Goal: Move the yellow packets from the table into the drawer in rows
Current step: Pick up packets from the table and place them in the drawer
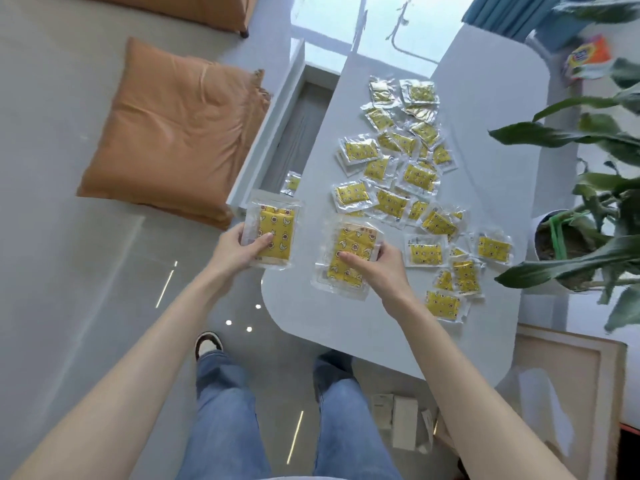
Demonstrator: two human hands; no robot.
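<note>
Several yellow packets (391, 202) in clear wrappers lie scattered over the white table (485, 140). My left hand (239, 249) grips one yellow packet (275, 230) by its lower edge, held in the air beside the table's left edge, near the open drawer's front end. My right hand (377, 268) pinches a small stack of yellow packets (349, 258) above the table's near left corner. The drawer (298, 133) stands pulled out to the left of the table, and one packet (292, 183) lies inside it at its near end.
An orange cushion (173, 133) lies on the floor left of the drawer. A potted plant (568, 244) with long leaves stands at the table's right side. A wooden frame (571, 375) and small boxes (401, 420) sit on the floor at lower right.
</note>
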